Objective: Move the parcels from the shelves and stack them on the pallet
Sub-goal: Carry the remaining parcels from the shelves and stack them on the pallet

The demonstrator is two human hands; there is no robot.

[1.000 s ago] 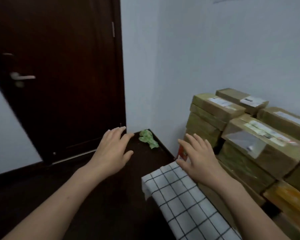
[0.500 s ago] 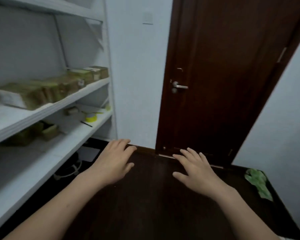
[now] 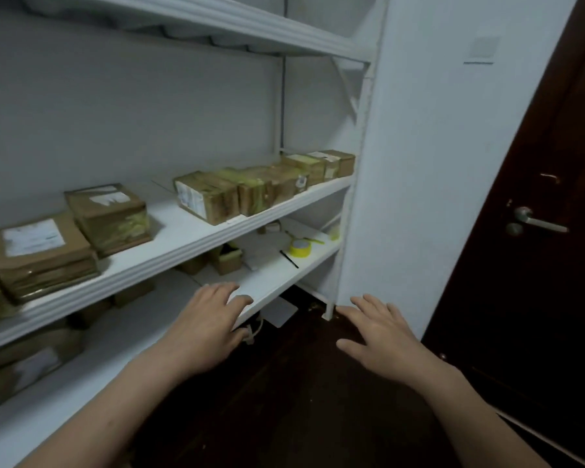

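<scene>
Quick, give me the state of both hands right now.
Left hand: open, fingers relaxed, holding nothing, in front of the lower shelf.
Right hand: open, fingers spread, holding nothing.

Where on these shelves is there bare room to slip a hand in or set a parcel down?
Middle shelf: a bare gap between the labelled parcel and the packed parcel row. Lower shelf: bare front board between the small boxes and yellow tape roll. Crowded: that row, and the stacked parcels at the left.
</scene>
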